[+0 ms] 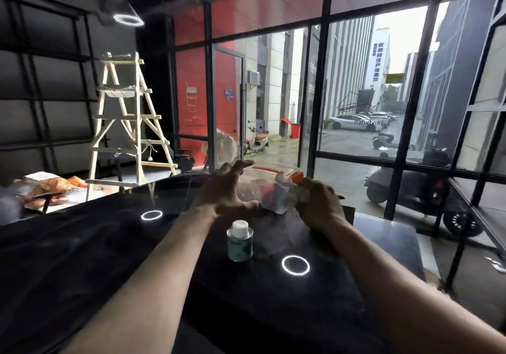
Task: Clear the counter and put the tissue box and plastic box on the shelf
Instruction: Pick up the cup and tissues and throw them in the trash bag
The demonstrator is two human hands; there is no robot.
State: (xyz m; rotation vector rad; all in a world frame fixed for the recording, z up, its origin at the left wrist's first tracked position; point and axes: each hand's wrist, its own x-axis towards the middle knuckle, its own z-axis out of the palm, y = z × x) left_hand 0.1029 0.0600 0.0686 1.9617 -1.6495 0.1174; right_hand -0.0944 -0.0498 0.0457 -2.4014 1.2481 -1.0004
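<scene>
I see both arms stretched over the black counter point(82, 258). My left hand point(227, 189) is spread, fingers apart, its heel on the counter beside a clear plastic box point(253, 193). My right hand point(319, 201) is curled around crumpled white tissue point(282, 197) at the box's right side; the blur hides how tight the grip is. A small can point(240, 241) with a white cap stands upright nearer me, between my forearms. A wooden ladder point(128, 118) stands beyond the counter, on the left.
</scene>
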